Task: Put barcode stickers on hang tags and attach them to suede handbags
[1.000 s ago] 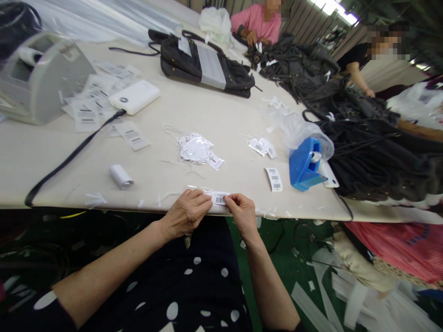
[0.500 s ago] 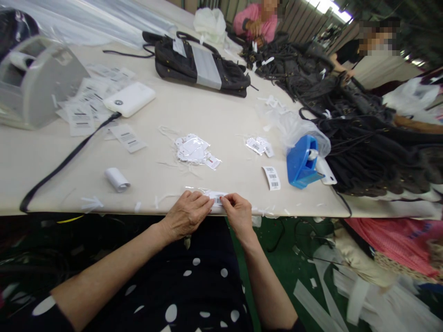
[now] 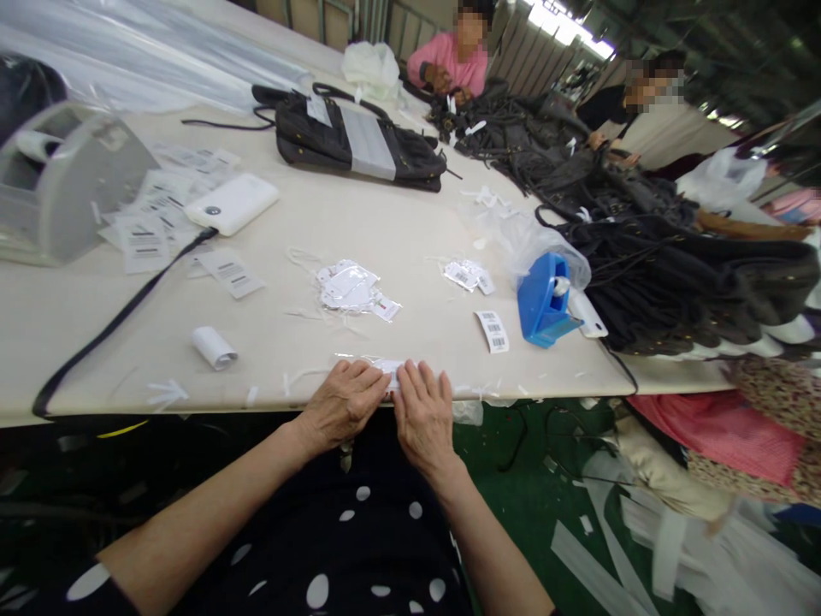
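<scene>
At the table's front edge a white hang tag (image 3: 390,366) lies flat, mostly covered by my hands. My left hand (image 3: 346,398) is closed on its left end, fingers together and pressed down. My right hand (image 3: 424,415) rests over the right end, its fingers stretched out flat and hiding the barcode sticker there. Beyond them lies a pile of white tags (image 3: 350,287) with loose strings. A smaller group of barcoded tags (image 3: 469,275) sits to the right. Nearer me on that side is a strip of barcode stickers (image 3: 493,331), beside a blue tape dispenser (image 3: 545,299).
A folded black bag (image 3: 359,141) with a grey band lies at the back. Dark bags (image 3: 693,274) are heaped on the right. At left are a grey dispenser (image 3: 77,188), a white power bank (image 3: 232,204) with a black cable, printed labels and a paper roll (image 3: 215,348). Two people sit beyond.
My right hand has gone from pinching at the barcode sticker to lying flat over it. My left hand keeps its hold. The camera view has shifted slightly.
</scene>
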A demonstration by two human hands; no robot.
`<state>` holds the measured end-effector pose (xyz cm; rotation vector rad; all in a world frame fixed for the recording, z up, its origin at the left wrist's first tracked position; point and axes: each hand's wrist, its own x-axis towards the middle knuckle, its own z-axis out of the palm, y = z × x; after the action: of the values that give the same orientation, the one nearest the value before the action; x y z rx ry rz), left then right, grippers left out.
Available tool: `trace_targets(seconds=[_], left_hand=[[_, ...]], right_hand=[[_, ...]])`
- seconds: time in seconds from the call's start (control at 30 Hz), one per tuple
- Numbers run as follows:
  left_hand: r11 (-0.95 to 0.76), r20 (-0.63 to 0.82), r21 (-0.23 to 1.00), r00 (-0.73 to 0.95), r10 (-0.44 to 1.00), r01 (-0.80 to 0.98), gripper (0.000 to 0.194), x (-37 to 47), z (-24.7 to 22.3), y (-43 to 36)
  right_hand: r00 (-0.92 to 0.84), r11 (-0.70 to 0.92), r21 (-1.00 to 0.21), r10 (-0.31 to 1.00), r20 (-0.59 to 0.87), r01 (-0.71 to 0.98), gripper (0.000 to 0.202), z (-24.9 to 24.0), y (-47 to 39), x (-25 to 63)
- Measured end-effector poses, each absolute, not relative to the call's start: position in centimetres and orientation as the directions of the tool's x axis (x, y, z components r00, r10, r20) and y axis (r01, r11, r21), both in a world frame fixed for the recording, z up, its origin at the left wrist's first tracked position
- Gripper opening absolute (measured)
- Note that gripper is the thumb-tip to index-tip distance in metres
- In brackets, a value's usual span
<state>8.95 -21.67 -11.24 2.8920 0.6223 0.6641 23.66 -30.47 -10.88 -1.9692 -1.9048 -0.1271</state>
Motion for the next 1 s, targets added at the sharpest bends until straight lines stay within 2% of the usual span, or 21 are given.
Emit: trace_targets(seconds=[0.13, 0.33, 0.43, 0.5, 0.57, 0.67, 0.8, 1.0], left_hand=[[-0.907, 0.409, 0.212, 0.810, 0.421, 0.364, 0.021, 9.0, -11.0, -21.6], [-0.899, 0.320, 0.238, 0.844, 0.430, 0.368, 0.020, 8.9, -10.1, -22.0], [-0.865, 0.329, 0.359, 0.820, 0.469, 0.351, 0.020, 8.3, -9.7, -21.7], [-0.822, 0.362, 0.427, 0.762, 0.536, 0.375, 0.022, 7.6, -9.4, -21.3], [-0.769, 0.361, 0.425, 0.689, 0.628, 0.478, 0.029, 6.7, -9.3, -20.7], [-0.700, 0.281, 0.360, 0.644, 0.711, 0.616, 0.047, 5.6, -9.8, -20.0], [-0.704, 0.231, 0.373, 0.674, 0.702, 0.605, 0.049, 5.3, -11.0, -19.5], [-0.716, 0.249, 0.441, 0.693, 0.677, 0.541, 0.045, 5.8, -11.7, -19.0]], right_hand=[[0.178, -0.120, -0.193, 0.930, 0.321, 0.974, 0.031, -10.6, -30.7, 24.4], [0.036, 0.038, -0.271, 0.964, 0.263, 0.962, 0.035, -10.9, -29.5, 23.9], [0.088, 0.024, -0.383, 0.958, 0.272, 0.924, 0.035, -11.0, -29.7, 24.9], [0.170, -0.029, -0.410, 0.935, 0.312, 0.911, 0.037, -11.0, -30.2, 25.7], [0.248, -0.113, -0.371, 0.908, 0.337, 0.922, 0.038, -11.3, -30.7, 26.0], [0.302, -0.209, -0.288, 0.894, 0.332, 0.935, 0.037, -12.3, -31.3, 25.3], [0.308, -0.226, -0.253, 0.882, 0.355, 0.941, 0.037, -13.3, -31.1, 23.5], [0.298, -0.203, -0.287, 0.892, 0.340, 0.936, 0.037, -12.8, -29.7, 21.0]])
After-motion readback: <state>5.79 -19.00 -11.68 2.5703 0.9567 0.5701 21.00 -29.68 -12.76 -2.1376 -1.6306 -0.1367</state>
